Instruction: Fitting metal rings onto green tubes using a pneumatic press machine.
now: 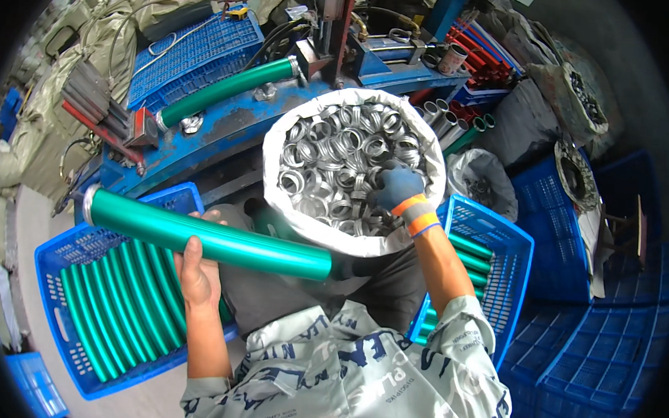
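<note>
My left hand (198, 262) is bare and wraps round a green metal tube (227, 241), which lies slantwise across my lap. A silvery ring (90, 204) caps the tube's left end; its right end shows no ring. My right hand (398, 188), in a dark blue-grey glove with an orange cuff, reaches into a white sack (274, 198) of loose metal rings (330, 152). Its fingers curl down among the rings, and what they grip is hidden.
Blue crates of green tubes stand at my left (64, 323) and right (515, 294). Ahead, another green tube (231, 90) lies across a blue metal bench machine (225, 131). Stacked blue crates (599, 359) and an open sack (495, 179) are at the right.
</note>
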Tool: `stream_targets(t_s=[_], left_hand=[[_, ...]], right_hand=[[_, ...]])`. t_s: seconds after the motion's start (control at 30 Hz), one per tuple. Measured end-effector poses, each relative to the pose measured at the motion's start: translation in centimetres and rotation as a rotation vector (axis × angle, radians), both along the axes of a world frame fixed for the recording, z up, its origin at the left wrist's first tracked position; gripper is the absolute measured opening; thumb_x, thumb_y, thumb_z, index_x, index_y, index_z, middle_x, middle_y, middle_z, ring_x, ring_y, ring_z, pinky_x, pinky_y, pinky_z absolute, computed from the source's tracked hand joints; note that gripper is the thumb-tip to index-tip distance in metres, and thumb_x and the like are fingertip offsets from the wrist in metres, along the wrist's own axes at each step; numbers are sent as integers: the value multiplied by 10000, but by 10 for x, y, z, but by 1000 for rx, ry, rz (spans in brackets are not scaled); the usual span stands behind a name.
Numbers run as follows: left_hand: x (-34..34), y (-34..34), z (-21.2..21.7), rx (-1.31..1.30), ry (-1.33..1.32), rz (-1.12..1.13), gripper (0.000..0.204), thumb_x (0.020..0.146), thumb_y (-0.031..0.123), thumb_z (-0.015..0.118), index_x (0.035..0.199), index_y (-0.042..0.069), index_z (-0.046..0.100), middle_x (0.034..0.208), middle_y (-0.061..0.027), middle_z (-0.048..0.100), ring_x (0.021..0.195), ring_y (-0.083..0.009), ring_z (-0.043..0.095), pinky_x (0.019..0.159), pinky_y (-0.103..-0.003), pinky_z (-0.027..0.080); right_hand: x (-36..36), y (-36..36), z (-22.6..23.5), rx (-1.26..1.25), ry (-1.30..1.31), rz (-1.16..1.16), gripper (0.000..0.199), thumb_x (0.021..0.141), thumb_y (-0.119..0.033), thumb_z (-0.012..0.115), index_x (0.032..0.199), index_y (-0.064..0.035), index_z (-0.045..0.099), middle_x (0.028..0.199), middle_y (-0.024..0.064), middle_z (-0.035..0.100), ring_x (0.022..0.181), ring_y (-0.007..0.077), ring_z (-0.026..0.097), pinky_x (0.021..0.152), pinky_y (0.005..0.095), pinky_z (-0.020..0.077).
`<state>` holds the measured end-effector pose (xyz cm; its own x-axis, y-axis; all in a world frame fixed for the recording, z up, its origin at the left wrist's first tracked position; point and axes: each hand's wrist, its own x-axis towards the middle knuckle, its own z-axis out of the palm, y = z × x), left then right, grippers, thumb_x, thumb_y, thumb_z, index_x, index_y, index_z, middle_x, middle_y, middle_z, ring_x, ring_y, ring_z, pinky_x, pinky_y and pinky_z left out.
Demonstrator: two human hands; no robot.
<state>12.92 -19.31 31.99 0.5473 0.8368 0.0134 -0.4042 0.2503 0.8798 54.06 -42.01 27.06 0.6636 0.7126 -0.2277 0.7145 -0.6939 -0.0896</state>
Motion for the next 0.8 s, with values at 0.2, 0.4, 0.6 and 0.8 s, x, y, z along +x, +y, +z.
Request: stream_targets(t_s=[0.2, 0.4, 0.6, 0.8], left_hand=[[10, -4, -14, -217, -116, 15, 541, 1147, 441, 757, 1528, 73, 648, 1518, -208, 733, 1384, -357, 714, 1199, -525, 572], [15, -6, -15, -323, -201, 32, 443, 1194, 450, 679, 1470, 103, 671, 1522, -181, 736, 1370, -323, 721, 1165, -503, 597], [28, -15, -16, -365, -203, 69, 527, 1219, 509, 601, 1475, 54, 672, 1483, -166, 743, 1352, -319, 744, 1094, -488, 669], [49, -26, -17, -311, -232, 88, 530, 1225, 485, 604, 1477, 27, 692, 1502, -166, 741, 1376, -311, 740, 1128, -473, 652]], right_hand=[[8, -13, -6, 31, -108, -14, 601, 782, -555, 978, 1204, -141, 868, 1433, 149, 737, 1293, 407, 747, 1112, 531, 599], [7, -30, -19, 429, -207, -74, 572, 797, -535, 988, 1200, -145, 871, 1293, 131, 788, 1150, 390, 781, 1027, 530, 617], [-57, -24, -20, 1390, 1471, -378, 534, 1130, -508, 780, 1294, -2, 827, 1246, 85, 842, 1169, 277, 823, 1054, 462, 628], [-95, -26, -4, 1264, 1354, -107, 406, 1136, -322, 786, 1354, 18, 827, 1296, 95, 846, 1206, 194, 784, 1099, 383, 623]])
